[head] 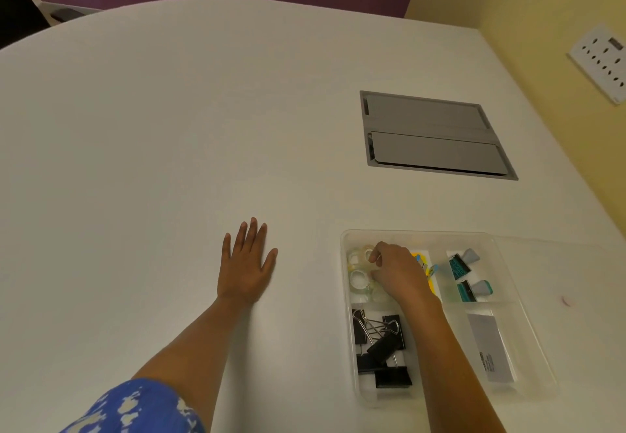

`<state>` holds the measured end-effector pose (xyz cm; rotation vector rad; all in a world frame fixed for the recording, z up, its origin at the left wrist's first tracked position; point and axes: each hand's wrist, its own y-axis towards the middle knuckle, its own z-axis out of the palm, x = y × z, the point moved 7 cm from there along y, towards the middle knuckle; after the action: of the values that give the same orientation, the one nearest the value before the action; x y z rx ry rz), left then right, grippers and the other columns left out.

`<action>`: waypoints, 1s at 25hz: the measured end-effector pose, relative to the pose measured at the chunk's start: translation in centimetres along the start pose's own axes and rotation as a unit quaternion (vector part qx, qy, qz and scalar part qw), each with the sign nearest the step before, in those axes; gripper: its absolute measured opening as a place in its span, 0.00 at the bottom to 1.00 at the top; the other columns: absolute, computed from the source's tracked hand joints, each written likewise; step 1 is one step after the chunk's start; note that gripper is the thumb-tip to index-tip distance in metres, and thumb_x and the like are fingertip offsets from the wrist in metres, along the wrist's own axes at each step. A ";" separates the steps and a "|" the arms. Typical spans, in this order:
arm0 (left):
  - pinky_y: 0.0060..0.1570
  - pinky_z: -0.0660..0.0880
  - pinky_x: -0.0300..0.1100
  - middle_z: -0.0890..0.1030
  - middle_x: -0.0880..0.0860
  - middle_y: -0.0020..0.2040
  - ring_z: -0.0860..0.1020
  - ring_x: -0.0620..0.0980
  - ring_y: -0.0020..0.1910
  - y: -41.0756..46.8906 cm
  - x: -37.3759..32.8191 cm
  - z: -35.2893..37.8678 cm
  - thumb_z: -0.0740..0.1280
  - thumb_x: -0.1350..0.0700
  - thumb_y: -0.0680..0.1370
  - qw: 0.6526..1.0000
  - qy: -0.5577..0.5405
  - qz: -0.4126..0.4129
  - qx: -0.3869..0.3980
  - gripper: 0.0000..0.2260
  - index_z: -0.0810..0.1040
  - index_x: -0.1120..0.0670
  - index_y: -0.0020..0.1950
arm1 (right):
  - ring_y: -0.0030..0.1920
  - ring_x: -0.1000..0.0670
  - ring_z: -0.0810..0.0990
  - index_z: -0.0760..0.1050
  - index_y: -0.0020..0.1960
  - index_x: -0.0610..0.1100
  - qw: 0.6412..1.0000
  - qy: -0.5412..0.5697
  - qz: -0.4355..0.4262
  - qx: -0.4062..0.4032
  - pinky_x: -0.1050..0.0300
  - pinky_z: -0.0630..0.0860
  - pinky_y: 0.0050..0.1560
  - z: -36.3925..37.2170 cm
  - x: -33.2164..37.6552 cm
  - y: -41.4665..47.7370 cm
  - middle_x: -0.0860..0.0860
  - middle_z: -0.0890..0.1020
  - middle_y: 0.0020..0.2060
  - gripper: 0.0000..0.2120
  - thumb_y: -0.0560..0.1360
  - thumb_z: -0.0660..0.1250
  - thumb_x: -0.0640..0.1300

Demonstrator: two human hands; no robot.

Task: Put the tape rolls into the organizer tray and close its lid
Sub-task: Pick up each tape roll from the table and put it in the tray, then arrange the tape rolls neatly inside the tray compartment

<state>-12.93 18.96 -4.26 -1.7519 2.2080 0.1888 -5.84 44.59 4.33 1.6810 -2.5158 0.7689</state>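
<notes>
A clear plastic organizer tray (349, 337) sits at the near right of the white table, with its clear lid (559, 249) lying open to the right. Several clear tape rolls (359, 278) lie in the tray's far-left compartment. My right hand (396, 271) is inside that compartment, fingers curled over the rolls and pinching one clear roll (367, 252) at the far edge. My left hand (245, 265) lies flat on the table, palm down, fingers spread, left of the tray and holding nothing.
Black binder clips (381, 348) fill the near-left compartment. Teal and grey items (462, 268), a white card (489, 348) and yellow-blue items (425, 268) occupy other compartments. A grey cable hatch (433, 136) is set into the table beyond the tray. A yellow wall with a socket (601, 61) stands at right.
</notes>
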 end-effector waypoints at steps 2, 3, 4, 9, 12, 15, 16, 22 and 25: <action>0.76 0.36 0.49 0.41 0.47 0.78 0.38 0.44 0.77 -0.1 -0.1 0.0 0.45 0.43 0.81 1.000 -0.010 -0.003 0.014 0.26 0.42 0.48 0.77 | 0.56 0.45 0.77 0.75 0.57 0.40 0.999 0.021 -0.005 -0.044 0.55 0.73 0.50 -0.9 0.4 0.0 0.44 0.78 0.56 0.11 0.75 0.66 0.39; 0.76 0.36 0.49 0.41 0.47 0.79 0.39 0.44 0.77 -0.3 -0.2 0.0 0.45 0.44 0.81 1.000 -0.020 -0.006 0.021 0.26 0.43 0.49 0.77 | 0.56 0.45 0.77 0.75 0.57 0.40 0.998 0.030 -0.007 -0.060 0.54 0.73 0.51 -1.2 0.6 -0.1 0.44 0.78 0.56 0.11 0.76 0.66 0.40; 0.76 0.37 0.49 0.42 0.48 0.79 0.39 0.45 0.77 -0.5 -0.4 -0.2 0.46 0.44 0.82 0.999 -0.030 -0.009 0.024 0.26 0.44 0.49 0.77 | 0.56 0.45 0.77 0.75 0.57 0.40 0.996 0.039 -0.009 -0.074 0.54 0.74 0.52 -1.5 0.8 -0.3 0.44 0.79 0.56 0.11 0.76 0.65 0.40; 0.76 0.42 0.47 0.50 0.50 0.79 0.47 0.47 0.78 -2.2 -1.1 -1.1 0.48 0.47 0.82 0.998 -0.046 -0.006 0.032 0.23 0.55 0.51 0.77 | 0.57 0.45 0.77 0.75 0.59 0.40 0.991 0.055 -0.028 -0.121 0.52 0.75 0.53 -2.6 1.5 -1.5 0.44 0.78 0.57 0.11 0.78 0.63 0.41; 0.75 0.50 0.46 0.61 0.51 0.76 0.56 0.48 0.76 -3.2 -1.8 -2.5 0.52 0.50 0.82 0.996 -0.085 0.001 0.007 0.19 0.65 0.53 0.72 | 0.58 0.45 0.77 0.74 0.61 0.40 0.988 0.059 -0.027 -0.142 0.52 0.75 0.53 -3.1 1.2 -2.6 0.43 0.77 0.58 0.12 0.78 0.63 0.41; 0.70 0.60 0.44 0.72 0.53 0.69 0.68 0.51 0.70 -4.2 -2.9 -4.1 0.56 0.55 0.81 0.993 -0.110 0.028 -0.023 0.15 0.73 0.55 0.66 | 0.58 0.45 0.77 0.74 0.61 0.40 0.986 0.060 -0.019 -0.155 0.50 0.76 0.53 -3.6 0.7 -3.8 0.43 0.77 0.59 0.13 0.78 0.63 0.41; 0.68 0.63 0.43 0.75 0.53 0.67 0.71 0.51 0.67 -4.4 -3.4 -4.6 0.57 0.56 0.81 0.992 -0.119 0.038 -0.029 0.15 0.74 0.55 0.65 | 0.58 0.44 0.77 0.74 0.62 0.40 0.985 0.065 -0.016 -0.159 0.50 0.76 0.54 -3.8 0.5 -4.1 0.43 0.77 0.59 0.13 0.78 0.62 0.40; 0.62 0.67 0.41 0.79 0.50 0.62 0.74 0.50 0.62 -5.3 -7.9 -6.4 0.58 0.58 0.80 0.978 -0.198 0.059 -0.043 0.13 0.78 0.53 0.60 | 0.58 0.44 0.77 0.74 0.62 0.39 0.980 0.074 0.001 -0.184 0.50 0.76 0.55 -4.5 -1.2 -5.3 0.42 0.77 0.60 0.13 0.78 0.62 0.40; 0.61 0.68 0.40 0.79 0.51 0.62 0.74 0.49 0.62 -4.7 -11.1 -6.7 0.58 0.58 0.80 0.972 -0.214 0.075 -0.057 0.13 0.77 0.53 0.61 | 0.61 0.44 0.76 0.74 0.63 0.40 0.981 0.069 -0.008 -0.179 0.49 0.76 0.57 -4.7 -2.2 -4.9 0.43 0.77 0.61 0.14 0.79 0.62 0.40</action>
<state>-7.22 26.11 6.13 -1.4292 2.0356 0.6737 -1.77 46.93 9.71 1.4707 -2.3674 0.3835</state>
